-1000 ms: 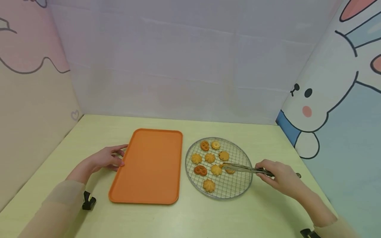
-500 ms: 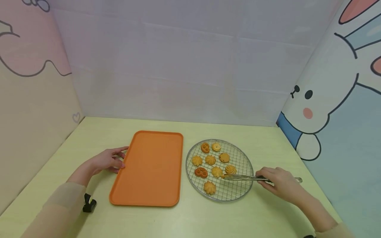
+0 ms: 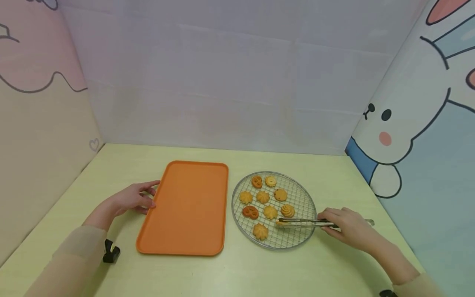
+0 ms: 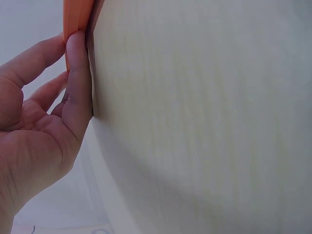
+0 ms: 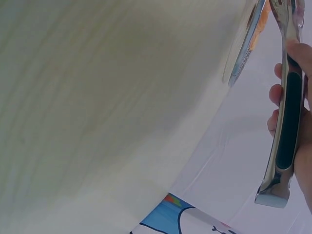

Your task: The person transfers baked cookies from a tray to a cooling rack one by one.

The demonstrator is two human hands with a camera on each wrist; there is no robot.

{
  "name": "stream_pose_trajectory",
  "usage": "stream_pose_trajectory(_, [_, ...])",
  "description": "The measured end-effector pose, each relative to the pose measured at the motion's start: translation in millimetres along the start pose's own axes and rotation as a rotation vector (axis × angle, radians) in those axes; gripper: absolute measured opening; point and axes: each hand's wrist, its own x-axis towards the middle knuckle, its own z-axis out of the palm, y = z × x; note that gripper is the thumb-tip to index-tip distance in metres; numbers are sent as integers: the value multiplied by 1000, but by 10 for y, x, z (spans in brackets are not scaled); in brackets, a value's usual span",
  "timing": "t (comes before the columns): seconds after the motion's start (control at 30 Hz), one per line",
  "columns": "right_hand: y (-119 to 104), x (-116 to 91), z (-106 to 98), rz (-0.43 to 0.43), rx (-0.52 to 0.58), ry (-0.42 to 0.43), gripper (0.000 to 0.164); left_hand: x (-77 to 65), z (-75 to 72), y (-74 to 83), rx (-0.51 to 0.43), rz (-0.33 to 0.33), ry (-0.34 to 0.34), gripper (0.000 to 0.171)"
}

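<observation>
My left hand grips the left rim of an orange tray, thumb and fingers at its edge; the left wrist view shows this hand close up. In my right hand is a pair of metal tongs with dark grip panels. Their tips hover over or touch a round wire rack; a small orange-brown patch shows between them, and I cannot tell whether it is a cookie. On the rack, a swirled cookie and a flower-shaped cookie lie nearest the tips.
Two pretzel-shaped cookies and several other cookies are spread over the rack's left and middle. The rack stands right of the tray on a pale yellow table. A plain back wall and printed side walls enclose the table.
The tongs' tips have moved toward the front of the rack, uncovering the swirled cookie, and look a little more spread now. My left hand has stayed at the tray's edge.
</observation>
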Motion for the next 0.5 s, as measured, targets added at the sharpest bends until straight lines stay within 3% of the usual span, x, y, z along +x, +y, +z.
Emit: stream_pose_trajectory(0.5, [-55, -2, -102, 87, 104, -131, 36, -20, 2, 21, -1, -3, -1, 88])
